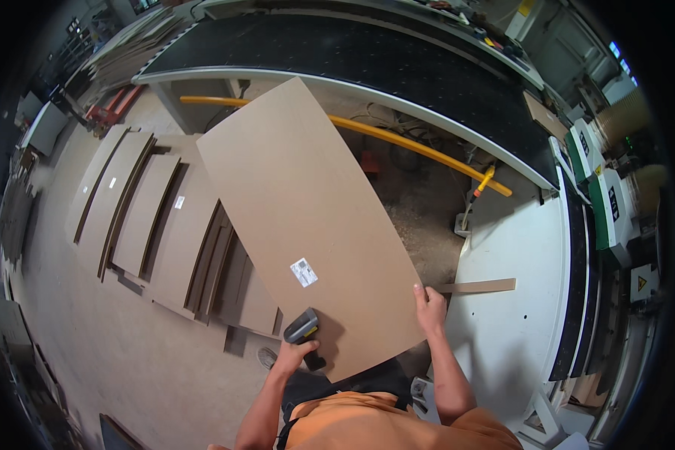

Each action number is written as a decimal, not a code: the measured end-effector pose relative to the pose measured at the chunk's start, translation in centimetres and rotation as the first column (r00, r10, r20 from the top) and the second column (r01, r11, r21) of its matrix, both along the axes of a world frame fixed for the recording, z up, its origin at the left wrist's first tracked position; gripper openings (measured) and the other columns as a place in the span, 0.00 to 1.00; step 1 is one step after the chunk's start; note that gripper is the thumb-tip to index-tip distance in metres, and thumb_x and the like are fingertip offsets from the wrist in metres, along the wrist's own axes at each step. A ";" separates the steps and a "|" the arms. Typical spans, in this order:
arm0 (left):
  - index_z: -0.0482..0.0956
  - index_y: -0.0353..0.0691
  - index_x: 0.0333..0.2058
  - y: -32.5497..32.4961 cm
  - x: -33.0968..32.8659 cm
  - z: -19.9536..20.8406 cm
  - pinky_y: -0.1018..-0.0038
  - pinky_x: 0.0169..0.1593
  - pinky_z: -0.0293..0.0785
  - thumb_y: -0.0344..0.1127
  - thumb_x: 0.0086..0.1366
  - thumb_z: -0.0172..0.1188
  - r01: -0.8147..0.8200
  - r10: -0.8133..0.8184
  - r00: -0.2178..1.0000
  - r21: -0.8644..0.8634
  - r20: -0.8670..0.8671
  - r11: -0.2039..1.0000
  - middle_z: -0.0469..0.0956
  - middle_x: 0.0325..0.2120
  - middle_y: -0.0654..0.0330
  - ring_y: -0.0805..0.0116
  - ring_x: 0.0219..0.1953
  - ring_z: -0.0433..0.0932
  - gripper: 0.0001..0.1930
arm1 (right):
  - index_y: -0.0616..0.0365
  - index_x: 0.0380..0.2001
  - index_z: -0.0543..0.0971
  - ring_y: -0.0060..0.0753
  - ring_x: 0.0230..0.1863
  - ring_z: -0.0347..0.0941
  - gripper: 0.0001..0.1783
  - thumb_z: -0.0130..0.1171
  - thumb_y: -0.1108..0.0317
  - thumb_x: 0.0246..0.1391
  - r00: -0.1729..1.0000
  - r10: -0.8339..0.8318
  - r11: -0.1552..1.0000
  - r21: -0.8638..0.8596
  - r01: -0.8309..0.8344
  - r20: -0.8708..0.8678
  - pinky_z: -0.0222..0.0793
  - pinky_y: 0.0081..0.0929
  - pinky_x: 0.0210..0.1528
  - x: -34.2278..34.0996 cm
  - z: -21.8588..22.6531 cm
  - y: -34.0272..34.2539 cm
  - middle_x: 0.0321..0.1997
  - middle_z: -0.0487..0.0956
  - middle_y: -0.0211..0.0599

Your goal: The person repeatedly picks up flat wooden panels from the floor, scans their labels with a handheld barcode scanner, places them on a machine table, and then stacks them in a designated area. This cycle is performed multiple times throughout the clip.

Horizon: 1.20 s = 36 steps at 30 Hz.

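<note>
A large brown rectangular board (307, 187) slants in front of me, its near end close to my waist. On its lower left part sits a white printed label (304, 272). My right hand (430, 310) grips the board's right edge near the bottom corner, thumb on top. In my left hand (298, 352) is a dark handheld barcode scanner (302, 325) with a yellow patch, held over the board's lower left edge, a little below the label. Part of the scanner's handle is covered by my fingers.
Several stacked brown boards (157, 225), some labelled, lie to the left. Ahead runs a long black-topped machine table (337, 52), with a yellow bar (420, 154) below its edge. At right are a white machine panel (510, 315) and a narrow brown strip (480, 286).
</note>
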<state>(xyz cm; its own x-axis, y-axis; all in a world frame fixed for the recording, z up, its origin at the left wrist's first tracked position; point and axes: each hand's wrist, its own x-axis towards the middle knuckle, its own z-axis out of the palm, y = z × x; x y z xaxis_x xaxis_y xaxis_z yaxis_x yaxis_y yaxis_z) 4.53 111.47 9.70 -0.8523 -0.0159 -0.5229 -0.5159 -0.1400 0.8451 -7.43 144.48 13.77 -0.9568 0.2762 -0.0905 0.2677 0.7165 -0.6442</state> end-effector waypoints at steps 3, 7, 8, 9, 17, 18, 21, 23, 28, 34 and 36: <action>0.72 0.35 0.57 5.8 -6.1 5.8 0.70 0.57 0.69 0.29 0.55 0.66 -0.012 0.028 0.987 0.099 -0.161 0.995 0.74 0.49 0.62 0.70 0.53 0.72 0.29 | 0.68 0.24 0.75 0.61 0.29 0.76 0.30 0.56 0.45 0.61 1.000 -0.011 0.999 0.050 0.011 0.002 0.68 0.48 0.33 -4.2 4.7 6.7 0.25 0.78 0.58; 0.77 0.33 0.45 10.5 -14.0 10.1 0.73 0.40 0.74 0.32 0.56 0.63 -0.047 0.056 0.989 0.072 -0.136 0.996 0.77 0.33 0.63 0.73 0.34 0.76 0.17 | 0.69 0.27 0.77 0.62 0.36 0.78 0.30 0.56 0.45 0.60 0.996 -0.055 0.998 0.000 0.055 0.065 0.70 0.48 0.38 -9.1 6.9 11.9 0.30 0.79 0.61; 0.78 0.33 0.41 11.5 -15.8 10.5 0.74 0.36 0.74 0.32 0.56 0.63 -0.055 0.058 0.989 0.027 -0.134 0.998 0.76 0.29 0.64 0.74 0.30 0.76 0.15 | 0.70 0.28 0.77 0.62 0.37 0.78 0.30 0.56 0.45 0.59 0.996 -0.058 0.998 -0.022 0.059 0.066 0.70 0.48 0.38 -10.7 6.9 12.9 0.31 0.79 0.61; 0.78 0.34 0.37 12.5 -17.3 10.6 0.75 0.35 0.72 0.34 0.56 0.63 -0.071 0.078 0.986 0.056 -0.145 0.996 0.76 0.27 0.64 0.73 0.29 0.76 0.12 | 0.70 0.28 0.77 0.62 0.37 0.78 0.31 0.56 0.45 0.59 0.999 -0.035 0.999 -0.018 0.035 0.028 0.70 0.48 0.39 -12.5 6.8 13.7 0.31 0.79 0.61; 0.76 0.37 0.34 21.9 -28.2 10.5 0.74 0.29 0.70 0.39 0.58 0.64 -0.028 0.026 0.999 0.102 0.018 0.994 0.75 0.24 0.63 0.73 0.24 0.73 0.12 | 0.67 0.53 0.72 0.55 0.57 0.68 0.28 0.64 0.60 0.56 0.826 -0.151 0.975 0.057 0.215 -0.543 0.63 0.45 0.61 -20.6 7.3 19.5 0.53 0.74 0.55; 0.77 0.37 0.33 23.5 -30.0 10.8 0.74 0.27 0.69 0.39 0.58 0.63 0.009 -0.009 1.000 0.129 0.004 0.992 0.75 0.24 0.63 0.74 0.24 0.73 0.11 | 0.66 0.57 0.69 0.56 0.60 0.65 0.30 0.65 0.62 0.55 0.728 -0.240 0.928 0.069 0.367 -0.642 0.61 0.45 0.63 -20.1 7.1 19.9 0.56 0.72 0.54; 0.77 0.38 0.26 27.4 -34.6 10.7 0.77 0.21 0.62 0.42 0.58 0.64 0.253 -0.260 0.965 0.125 0.039 0.959 0.74 0.20 0.66 0.76 0.18 0.70 0.13 | 0.67 0.59 0.68 0.45 0.60 0.68 0.30 0.64 0.62 0.58 0.855 -0.485 0.831 -0.402 0.385 -0.184 0.62 0.41 0.63 -18.1 4.7 19.4 0.57 0.74 0.51; 0.80 0.37 0.29 29.5 -37.4 11.3 0.78 0.18 0.57 0.44 0.58 0.65 0.408 -0.394 0.912 0.151 -0.111 0.901 0.77 0.23 0.65 0.78 0.17 0.68 0.14 | 0.66 0.59 0.69 0.39 0.59 0.70 0.29 0.63 0.63 0.59 0.872 -0.490 0.601 -0.718 0.351 0.015 0.63 0.37 0.62 -18.4 3.3 19.3 0.58 0.75 0.47; 0.81 0.34 0.38 26.3 -46.3 14.8 0.75 0.36 0.72 0.35 0.59 0.66 0.677 -0.658 0.685 -0.060 -0.312 0.734 0.79 0.25 0.65 0.79 0.29 0.74 0.11 | 0.64 0.57 0.72 0.30 0.55 0.73 0.26 0.63 0.65 0.59 0.832 -0.554 0.451 -0.828 0.333 0.033 0.66 0.31 0.59 -22.9 3.1 21.4 0.54 0.78 0.39; 0.78 0.30 0.36 18.8 -55.5 19.2 0.65 0.37 0.77 0.38 0.54 0.64 0.626 -0.820 0.570 -0.623 -0.045 0.469 0.79 0.21 0.52 0.65 0.27 0.80 0.16 | 0.64 0.56 0.72 0.30 0.55 0.72 0.25 0.63 0.64 0.59 0.842 -0.532 0.450 -0.813 0.370 0.089 0.66 0.31 0.60 -27.0 4.3 22.2 0.53 0.78 0.38; 0.75 0.29 0.29 17.7 -56.8 20.1 0.67 0.31 0.75 0.35 0.54 0.63 0.663 -0.756 0.652 -0.530 0.060 0.529 0.73 0.16 0.57 0.70 0.22 0.77 0.13 | 0.64 0.56 0.71 0.30 0.55 0.72 0.25 0.63 0.64 0.59 0.857 -0.511 0.450 -0.827 0.336 0.071 0.65 0.31 0.60 -28.2 4.2 22.0 0.53 0.78 0.38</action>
<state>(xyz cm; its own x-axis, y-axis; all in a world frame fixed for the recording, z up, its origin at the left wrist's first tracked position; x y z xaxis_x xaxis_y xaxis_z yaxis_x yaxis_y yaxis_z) -52.30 129.14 29.82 -0.7590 0.4346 -0.4848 -0.1169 0.6415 0.7581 -35.63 166.49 17.94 -0.7623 0.5464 -0.3467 0.2188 -0.2866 -0.9327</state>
